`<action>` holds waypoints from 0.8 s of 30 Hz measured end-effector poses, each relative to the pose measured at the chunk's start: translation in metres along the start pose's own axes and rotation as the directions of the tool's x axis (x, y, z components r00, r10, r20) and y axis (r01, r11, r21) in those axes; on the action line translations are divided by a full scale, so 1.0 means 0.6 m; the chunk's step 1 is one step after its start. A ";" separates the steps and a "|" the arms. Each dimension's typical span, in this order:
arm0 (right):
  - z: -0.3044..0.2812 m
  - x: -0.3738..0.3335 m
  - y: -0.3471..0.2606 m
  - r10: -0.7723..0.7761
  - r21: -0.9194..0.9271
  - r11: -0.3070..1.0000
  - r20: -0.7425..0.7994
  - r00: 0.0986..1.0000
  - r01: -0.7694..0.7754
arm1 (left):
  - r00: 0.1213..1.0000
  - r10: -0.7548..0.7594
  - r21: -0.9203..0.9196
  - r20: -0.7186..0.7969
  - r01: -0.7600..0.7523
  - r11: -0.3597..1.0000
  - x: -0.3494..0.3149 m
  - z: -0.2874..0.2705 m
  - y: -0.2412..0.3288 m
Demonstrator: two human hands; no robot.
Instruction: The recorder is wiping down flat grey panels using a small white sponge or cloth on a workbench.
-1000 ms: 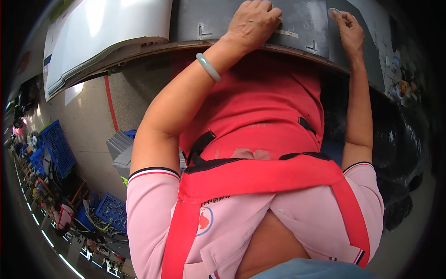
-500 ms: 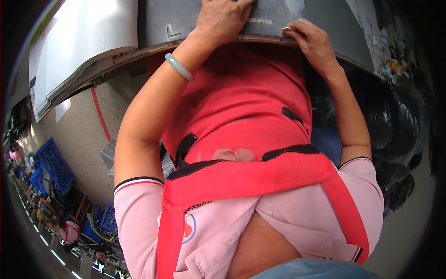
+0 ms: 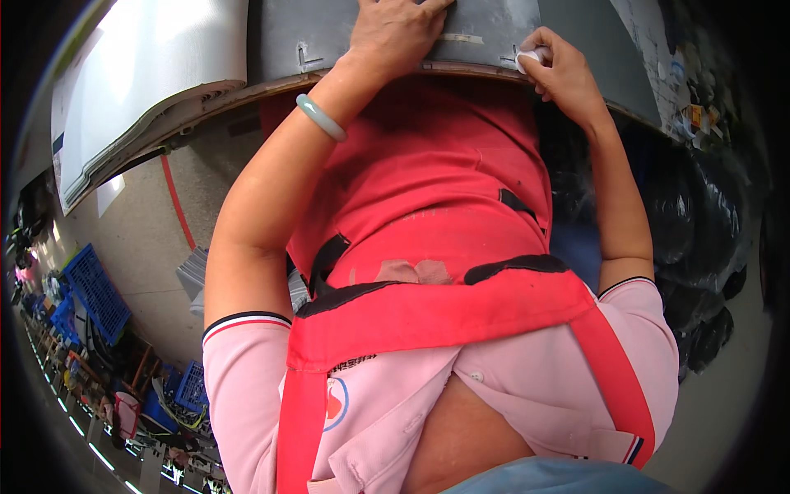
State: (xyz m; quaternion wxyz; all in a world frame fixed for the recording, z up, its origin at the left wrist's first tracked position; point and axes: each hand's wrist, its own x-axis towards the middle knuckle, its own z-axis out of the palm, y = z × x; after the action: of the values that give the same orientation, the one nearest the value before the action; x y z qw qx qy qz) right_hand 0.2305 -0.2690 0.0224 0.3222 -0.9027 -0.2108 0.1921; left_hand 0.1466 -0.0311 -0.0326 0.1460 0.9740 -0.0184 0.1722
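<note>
My left hand (image 3: 397, 31) lies flat, fingers spread, on a grey moulded panel (image 3: 485, 29) at the top of the view; a pale green bangle (image 3: 321, 117) sits on that wrist. My right hand (image 3: 561, 72) is closed around a small white pad (image 3: 533, 56) pressed against the panel's near edge. A strip of tape (image 3: 461, 38) lies on the panel between the two hands. A red apron (image 3: 428, 239) over a pink shirt fills the middle.
A white panel (image 3: 156, 90) lies beside the grey one at the upper left. Blue crates (image 3: 90, 288) stand on the floor at the left. Black plastic bags (image 3: 699, 247) pile up at the right. A red hose (image 3: 177, 210) runs across the concrete floor.
My right hand has slid left along the panel's edge toward my left hand, the white pad now showing in its fingers. My left hand has stayed pressed on the panel.
</note>
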 end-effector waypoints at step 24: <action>-0.018 0.340 0.016 -0.616 -0.445 0.727 -0.085 0.783 0.523 | 0.998 -0.011 0.003 -0.065 0.011 1.000 -0.015 0.021 -0.006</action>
State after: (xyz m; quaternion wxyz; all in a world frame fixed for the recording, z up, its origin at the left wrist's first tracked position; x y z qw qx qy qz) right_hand 0.4091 -0.1779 -0.0192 0.1971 -0.8548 -0.4752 -0.0682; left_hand 0.1427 -0.0311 -0.0477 0.1457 0.9683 -0.0079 0.2029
